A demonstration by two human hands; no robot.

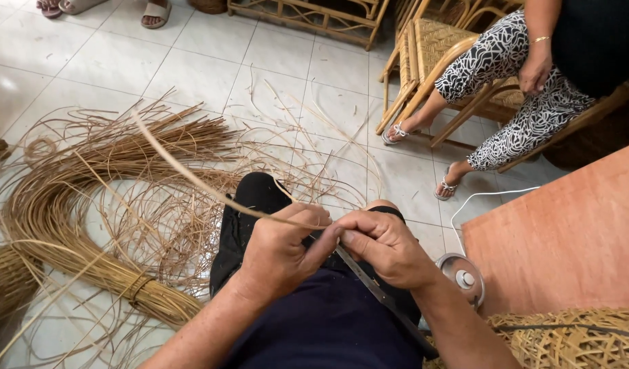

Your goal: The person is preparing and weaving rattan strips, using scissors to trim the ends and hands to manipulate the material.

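As both hands (331, 246) meet, rattan strip (191, 174) pinched between

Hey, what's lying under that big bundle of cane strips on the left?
Under the cane bundle is pale tiled floor, showing through the loose strands. Where the bundle is dense and tied, whatever lies beneath is covered and cannot be seen.

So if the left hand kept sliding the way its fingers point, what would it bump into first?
The left hand points right, so it would meet the right hand almost at once; their fingers already seem to touch around the thin cane strip and the knife.
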